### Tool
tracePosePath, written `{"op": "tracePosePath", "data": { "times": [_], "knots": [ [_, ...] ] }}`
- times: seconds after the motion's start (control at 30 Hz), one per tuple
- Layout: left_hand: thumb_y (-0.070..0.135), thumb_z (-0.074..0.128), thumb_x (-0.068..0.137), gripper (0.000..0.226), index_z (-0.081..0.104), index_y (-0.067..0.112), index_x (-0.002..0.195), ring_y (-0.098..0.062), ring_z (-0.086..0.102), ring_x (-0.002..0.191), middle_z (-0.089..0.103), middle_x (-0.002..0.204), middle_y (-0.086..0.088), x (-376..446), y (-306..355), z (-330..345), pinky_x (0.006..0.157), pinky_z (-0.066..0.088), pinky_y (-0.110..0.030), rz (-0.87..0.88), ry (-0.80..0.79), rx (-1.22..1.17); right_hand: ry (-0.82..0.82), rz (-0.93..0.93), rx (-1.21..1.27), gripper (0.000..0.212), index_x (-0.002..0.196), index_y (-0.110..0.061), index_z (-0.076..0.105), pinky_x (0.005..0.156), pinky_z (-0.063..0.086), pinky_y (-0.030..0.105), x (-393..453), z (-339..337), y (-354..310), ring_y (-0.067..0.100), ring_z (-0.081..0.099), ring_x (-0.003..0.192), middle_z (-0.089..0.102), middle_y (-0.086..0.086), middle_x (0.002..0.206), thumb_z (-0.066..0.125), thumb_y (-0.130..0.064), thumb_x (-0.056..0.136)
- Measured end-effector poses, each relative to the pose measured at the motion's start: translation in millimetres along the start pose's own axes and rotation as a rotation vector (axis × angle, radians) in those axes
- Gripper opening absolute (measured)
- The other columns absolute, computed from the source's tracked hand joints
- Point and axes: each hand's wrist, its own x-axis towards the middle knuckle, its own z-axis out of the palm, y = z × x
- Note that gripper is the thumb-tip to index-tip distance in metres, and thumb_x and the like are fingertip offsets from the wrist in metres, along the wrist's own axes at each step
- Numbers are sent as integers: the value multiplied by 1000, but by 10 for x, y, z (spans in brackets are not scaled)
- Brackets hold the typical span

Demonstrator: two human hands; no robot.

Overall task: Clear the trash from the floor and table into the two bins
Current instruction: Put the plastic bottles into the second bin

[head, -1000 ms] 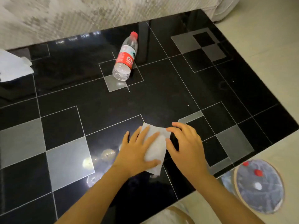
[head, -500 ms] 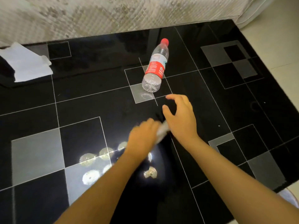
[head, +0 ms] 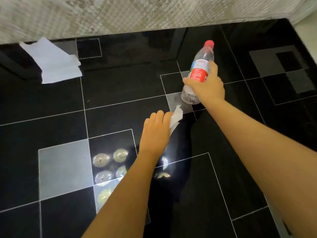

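Note:
A clear plastic bottle [head: 199, 69] with a red cap and red label lies on the glossy black table [head: 120, 93], right of centre. My right hand [head: 206, 86] grips it around the middle, thumb on its left side. My left hand [head: 157, 133] sits nearer to me, holding a crumpled white tissue [head: 175, 119] whose end sticks out past the fingers. A second white tissue [head: 54, 62] lies flat at the table's far left, by the back edge. Neither bin is in view.
A pale quilted sofa or bed cover [head: 137, 12] runs along the table's far edge. Pale floor [head: 307, 19] shows at the top right corner. Ceiling lights reflect on the table top near my left forearm.
My left hand gathered the flat tissue off the table and now holds it bunched. My right hand left the tissue, reached forward and closed around the bottle. The view moved forward; the bin dropped out of view.

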Motion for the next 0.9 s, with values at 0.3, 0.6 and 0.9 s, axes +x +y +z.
{"op": "tracePosePath", "data": {
  "times": [0.3,0.6,0.9],
  "knots": [
    [13,76,68,44,51,17,103,-23,47,68,52,83,-3,8,-19,0,57,28,-31,4,11,13,-103,205,220,94,146,-22,15,93,49,42,-130,20,82,22,50,112,45,7,128,77,-24,76],
    [28,44,93,23,59,12,99,-27,50,74,54,86,-8,-325,64,-312,61,38,-37,-132,-28,-189,-161,114,493,101,148,-26,15,79,49,23,-1272,-280,762,6,54,89,45,-10,111,80,-9,72],
    [23,45,92,19,61,18,103,-24,50,81,57,91,-2,-1693,790,-986,67,43,-39,-189,-98,-390,-305,27,583,85,132,-27,35,68,51,12,-2733,-825,1641,2,60,95,56,-12,110,78,5,66]
  ]
}}
